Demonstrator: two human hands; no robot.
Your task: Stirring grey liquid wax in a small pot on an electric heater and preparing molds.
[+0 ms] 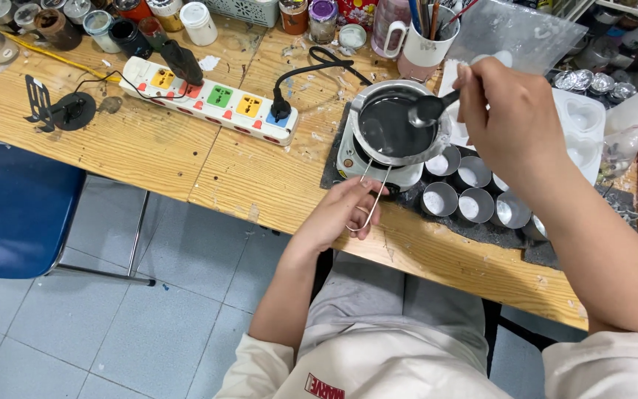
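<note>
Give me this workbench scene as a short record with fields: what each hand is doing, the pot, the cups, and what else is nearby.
left hand: grips the wire handle of the pot
right hand: holds a spoon over the pot
pot: metal, dark liquid inside, sits on a small hotplate
cups: small metal ones beside the hotplate, white inside, on a dark mat
power strip: on the wooden table, two plugs in it
mug: white, behind the pot, holds brushes

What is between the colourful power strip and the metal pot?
In the head view, a black plug in the power strip and its cord lie on bare wooden table before the pot.
</note>
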